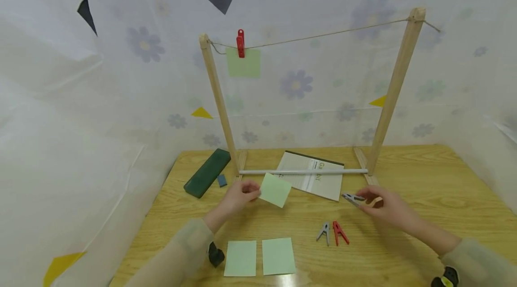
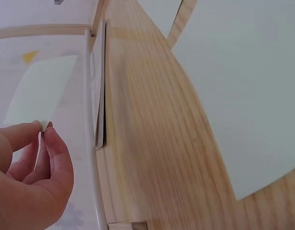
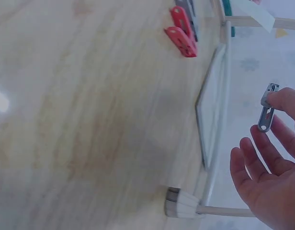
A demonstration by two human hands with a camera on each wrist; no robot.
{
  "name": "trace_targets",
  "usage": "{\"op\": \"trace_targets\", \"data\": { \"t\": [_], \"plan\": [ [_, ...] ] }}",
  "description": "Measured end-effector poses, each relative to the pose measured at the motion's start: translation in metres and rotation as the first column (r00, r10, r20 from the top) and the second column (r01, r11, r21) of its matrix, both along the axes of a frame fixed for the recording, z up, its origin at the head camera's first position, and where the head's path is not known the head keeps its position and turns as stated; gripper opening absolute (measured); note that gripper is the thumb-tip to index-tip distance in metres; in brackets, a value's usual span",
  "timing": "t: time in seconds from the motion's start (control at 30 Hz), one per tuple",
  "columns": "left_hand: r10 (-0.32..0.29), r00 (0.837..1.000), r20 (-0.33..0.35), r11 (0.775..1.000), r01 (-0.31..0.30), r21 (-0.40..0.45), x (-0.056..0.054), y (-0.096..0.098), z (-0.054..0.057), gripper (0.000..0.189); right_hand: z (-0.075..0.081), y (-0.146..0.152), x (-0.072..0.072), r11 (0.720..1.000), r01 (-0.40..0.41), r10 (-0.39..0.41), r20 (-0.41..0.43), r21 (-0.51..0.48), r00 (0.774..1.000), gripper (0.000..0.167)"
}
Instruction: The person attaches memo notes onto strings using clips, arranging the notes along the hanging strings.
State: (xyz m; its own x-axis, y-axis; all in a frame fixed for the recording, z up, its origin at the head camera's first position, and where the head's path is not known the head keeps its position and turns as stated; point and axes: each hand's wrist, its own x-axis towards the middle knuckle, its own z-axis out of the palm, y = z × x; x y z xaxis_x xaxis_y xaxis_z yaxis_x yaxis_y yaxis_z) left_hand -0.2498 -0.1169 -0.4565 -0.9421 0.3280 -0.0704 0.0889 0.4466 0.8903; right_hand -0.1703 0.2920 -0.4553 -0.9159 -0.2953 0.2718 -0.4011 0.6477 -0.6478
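Note:
My left hand (image 1: 241, 195) pinches a pale green paper square (image 1: 275, 190) by one edge, raised over the table. In the left wrist view, thumb and fingertips meet on a corner of that paper (image 2: 42, 88). My right hand (image 1: 381, 206) holds a grey clothespin (image 1: 352, 199) between thumb and fingers, as the right wrist view shows the clothespin (image 3: 268, 108) too. Another green paper (image 1: 244, 66) hangs from the string (image 1: 307, 37) under a red clothespin (image 1: 240, 43). On the table lie a grey clothespin (image 1: 324, 233) and a red one (image 1: 340, 232).
Two green paper squares (image 1: 240, 258) lie side by side at the front. Wooden posts (image 1: 397, 82) carry the string, with a white rod (image 1: 303, 172) low between them. A notebook (image 1: 331, 183) lies beneath the rod. At left are a dark green case (image 1: 207, 173) and a small blue block (image 1: 221, 180).

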Motion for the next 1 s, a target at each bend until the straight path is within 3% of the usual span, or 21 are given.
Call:
{"op": "trace_targets", "data": {
  "t": [0.2, 0.47, 0.77, 1.0],
  "plan": [
    [0.012, 1.0, 0.001, 0.998, -0.012, 0.055, -0.003, 0.003, 0.01, 0.016, 0.018, 0.003, -0.006, 0.999, 0.048, -0.047, -0.073, 0.012, 0.996, 0.025],
    [0.041, 0.999, 0.007, 0.987, -0.041, 0.156, -0.004, 0.007, 0.018, 0.016, 0.045, 0.002, -0.015, 0.997, 0.066, -0.063, -0.076, 0.037, 0.995, 0.025],
    [0.085, 0.996, 0.019, 0.977, -0.087, 0.195, -0.007, 0.017, 0.027, 0.021, 0.077, -0.003, -0.025, 0.998, 0.046, -0.043, -0.094, 0.033, 0.995, 0.029],
    [0.118, 0.993, 0.013, 0.974, -0.118, 0.192, -0.007, 0.024, 0.038, 0.021, 0.094, -0.012, -0.033, 0.999, 0.029, -0.024, -0.165, 0.034, 0.986, 0.025]
  ]
}}
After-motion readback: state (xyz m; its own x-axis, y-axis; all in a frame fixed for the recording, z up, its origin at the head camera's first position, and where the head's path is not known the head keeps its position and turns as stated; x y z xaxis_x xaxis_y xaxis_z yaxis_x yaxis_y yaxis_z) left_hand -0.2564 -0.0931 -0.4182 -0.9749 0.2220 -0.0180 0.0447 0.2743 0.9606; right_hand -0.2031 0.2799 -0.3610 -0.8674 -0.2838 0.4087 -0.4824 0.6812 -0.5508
